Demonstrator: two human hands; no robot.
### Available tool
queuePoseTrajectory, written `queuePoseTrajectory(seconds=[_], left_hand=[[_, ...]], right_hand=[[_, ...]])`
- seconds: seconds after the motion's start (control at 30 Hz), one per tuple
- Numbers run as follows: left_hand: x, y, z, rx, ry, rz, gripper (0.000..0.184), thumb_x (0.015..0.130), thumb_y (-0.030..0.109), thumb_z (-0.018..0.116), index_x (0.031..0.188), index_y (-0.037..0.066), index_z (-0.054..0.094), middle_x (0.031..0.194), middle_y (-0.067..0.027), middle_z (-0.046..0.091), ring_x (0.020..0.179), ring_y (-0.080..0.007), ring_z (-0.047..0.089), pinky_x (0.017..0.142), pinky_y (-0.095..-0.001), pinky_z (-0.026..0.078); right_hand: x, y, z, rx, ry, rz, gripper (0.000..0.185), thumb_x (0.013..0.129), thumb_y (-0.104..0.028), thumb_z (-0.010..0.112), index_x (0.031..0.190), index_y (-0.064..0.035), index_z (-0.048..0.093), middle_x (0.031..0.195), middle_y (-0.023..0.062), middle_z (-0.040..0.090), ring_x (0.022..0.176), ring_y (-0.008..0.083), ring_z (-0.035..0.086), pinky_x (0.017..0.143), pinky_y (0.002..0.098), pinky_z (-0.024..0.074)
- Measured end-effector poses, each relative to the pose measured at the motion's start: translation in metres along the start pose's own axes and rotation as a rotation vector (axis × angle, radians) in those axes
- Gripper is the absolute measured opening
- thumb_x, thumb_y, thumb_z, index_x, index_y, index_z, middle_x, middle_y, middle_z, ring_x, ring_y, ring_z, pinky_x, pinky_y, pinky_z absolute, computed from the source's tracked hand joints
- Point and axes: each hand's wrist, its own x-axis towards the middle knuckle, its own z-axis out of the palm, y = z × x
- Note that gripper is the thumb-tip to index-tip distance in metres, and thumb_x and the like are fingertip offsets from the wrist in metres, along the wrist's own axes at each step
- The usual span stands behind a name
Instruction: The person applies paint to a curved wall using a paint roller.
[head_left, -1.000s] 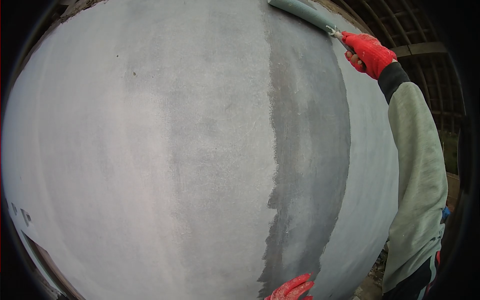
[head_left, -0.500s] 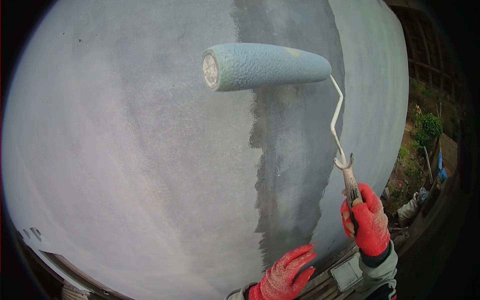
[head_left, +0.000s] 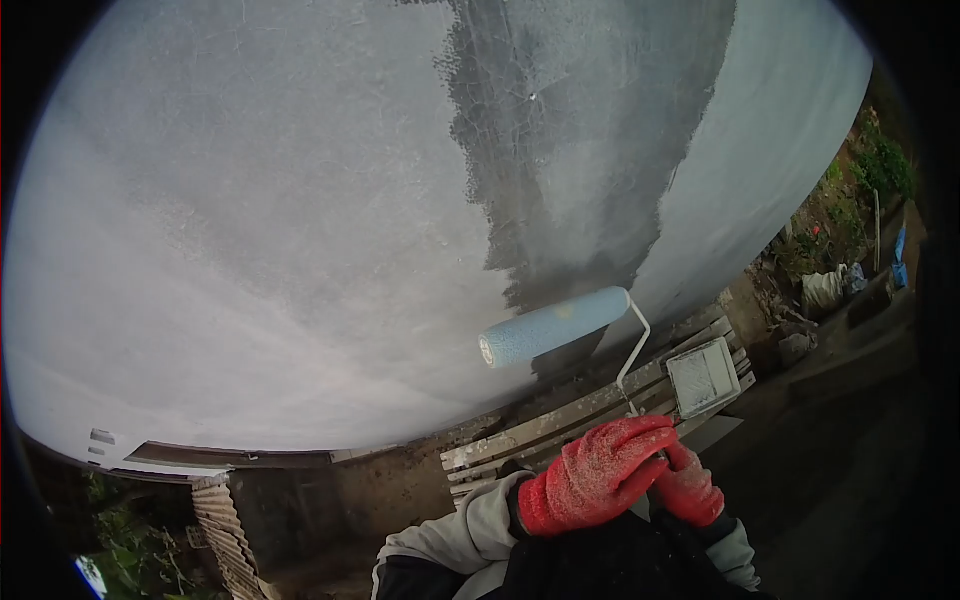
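A paint roller (head_left: 550, 325) with a pale blue sleeve tilts in front of the wall, its white wire frame bending down to the handle. My right hand (head_left: 692, 490), in a red glove, is closed at the handle, which is mostly hidden by the gloves. Over the handle curl the fingers of my left hand (head_left: 598, 476), gloved in dusty red, pressed close against the right one. The wall (head_left: 300, 230) is pale grey, with a darker unpainted-looking strip (head_left: 500, 140) running down its middle right.
Below the wall a slatted wooden platform (head_left: 560, 412) carries a paint tray (head_left: 705, 378) with whitish paint. Corrugated sheeting (head_left: 215, 515) stands at lower left. On the ground at right lie a pale sack (head_left: 822, 292) and a blue item (head_left: 900, 260), near green plants (head_left: 885, 165).
The roller has come down and away from the upper wall. My left hand, apart and open before, now closes at the handle beside my right hand. The view has tilted downward.
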Motion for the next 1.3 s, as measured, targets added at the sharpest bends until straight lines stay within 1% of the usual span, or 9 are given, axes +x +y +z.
queuePoseTrajectory(seconds=[0.07,0.13,0.17,0.27,0.33,0.53,0.7,0.87,1.3], left_hand=[[-0.006,-0.01,0.009,-0.017,-0.095,-0.002,0.038,0.085,0.012,0.064,0.122,0.008,0.057,0.125,-0.0137,0.057,0.109,-0.0328,0.059,0.09,-0.0403,0.049],[-0.016,-0.018,0.012,-0.047,-0.19,-0.083,0.038,0.087,0.015,0.061,0.123,0.007,0.055,0.126,-0.0145,0.056,0.111,-0.0333,0.057,0.092,-0.0403,0.048],[-0.023,-0.025,0.014,-0.044,-0.241,-0.104,0.038,0.088,0.016,0.06,0.124,0.006,0.055,0.126,-0.0148,0.056,0.111,-0.0335,0.057,0.093,-0.0402,0.048],[-0.048,-0.041,0.012,-0.076,-0.312,-0.155,0.036,0.09,0.018,0.059,0.123,0.005,0.055,0.123,-0.0156,0.057,0.11,-0.0337,0.057,0.093,-0.0398,0.048],[-0.067,-0.049,0.004,-0.03,-0.315,-0.244,0.033,0.09,0.019,0.059,0.12,0.005,0.057,0.121,-0.0161,0.057,0.109,-0.0333,0.058,0.092,-0.0397,0.048],[-0.123,-0.07,-0.025,-0.02,-0.332,-0.449,0.03,0.091,0.021,0.06,0.117,0.006,0.059,0.117,-0.0136,0.059,0.106,-0.0322,0.06,0.089,-0.0384,0.049],[-0.149,-0.093,-0.02,-0.021,-0.379,-0.534,0.029,0.091,0.021,0.06,0.116,0.007,0.06,0.116,-0.0135,0.06,0.105,-0.0317,0.06,0.088,-0.0382,0.05],[-0.151,-0.133,0.004,-0.044,-0.403,-0.641,0.029,0.092,0.023,0.058,0.115,0.006,0.06,0.115,-0.0136,0.061,0.107,-0.0321,0.059,0.09,-0.0377,0.049],[-0.242,-0.412,0.072,0.235,-0.232,-0.834,0.026,0.094,0.022,0.057,0.115,0.007,0.062,0.109,-0.0128,0.064,0.096,-0.026,0.064,0.083,-0.0337,0.05]], right_hand=[[0.01,0.037,0.011,0.052,-0.052,0.086,0.039,0.083,-0.009,0.058,0.121,-0.0058,0.058,0.089,0.0116,0.065,0.082,0.0224,0.065,0.072,0.0357,0.0503],[0.023,0.078,0.026,-0.323,-0.114,-0.395,0.035,0.085,-0.012,0.06,0.12,-0.009,0.059,0.109,0.0132,0.064,0.105,0.0276,0.061,0.086,0.0377,0.0485],[0.021,0.078,0.031,-0.214,-0.151,-0.333,0.034,0.088,-0.019,0.059,0.121,-0.0113,0.059,0.123,0.0128,0.059,0.115,0.0303,0.056,0.091,0.0388,0.047],[0.035,0.11,0.05,-0.687,-0.242,-0.418,0.036,0.089,-0.025,0.056,0.122,-0.0127,0.059,0.124,0.0132,0.059,0.116,0.0321,0.055,0.094,0.0399,0.0462],[0.04,0.124,0.069,-0.388,-0.211,-0.415,0.038,0.089,-0.033,0.054,0.119,-0.0103,0.06,0.123,0.0167,0.059,0.114,0.0352,0.055,0.093,0.0431,0.0457],[0.08,0.195,0.125,-0.761,-0.146,0.177,0.041,0.092,-0.04,0.049,0.105,-0.0026,0.062,0.104,0.0247,0.063,0.103,0.0435,0.057,0.086,0.0498,0.045],[0.111,0.252,0.173,-0.761,-0.126,0.05,0.042,0.09,-0.04,0.052,0.108,-0.0028,0.06,0.109,0.027,0.061,0.105,0.0456,0.055,0.087,0.0503,0.0456],[0.123,0.209,0.169,-0.494,-0.082,0.383,0.048,0.089,-0.04,0.054,0.117,-0.0016,0.057,0.11,0.0275,0.061,0.107,0.0456,0.055,0.089,0.0502,0.0454],[0.341,0.45,0.227,-0.696,-0.185,0.178,0.04,0.088,-0.039,0.052,0.097,-0.0026,0.067,0.099,0.0227,0.065,0.095,0.0418,0.062,0.08,0.0501,0.0488]])
